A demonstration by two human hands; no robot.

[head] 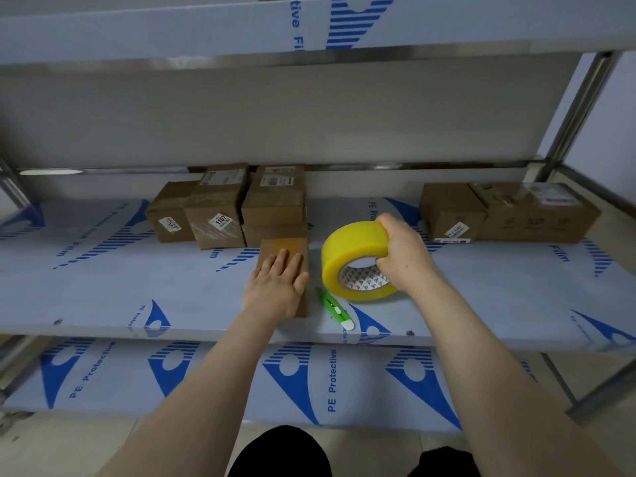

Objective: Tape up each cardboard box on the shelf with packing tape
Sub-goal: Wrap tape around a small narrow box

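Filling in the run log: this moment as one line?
left hand flat on small brown cardboard box | right hand grips yellow packing tape roll | green utility knife lies on shelf beside box

Yellow tape roll (354, 251), green-and-white cutter (334, 307)

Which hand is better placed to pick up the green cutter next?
Probably the left hand: it lies flat and open on the small cardboard box, with the green cutter just beside it. The right hand is busy gripping the yellow tape roll.
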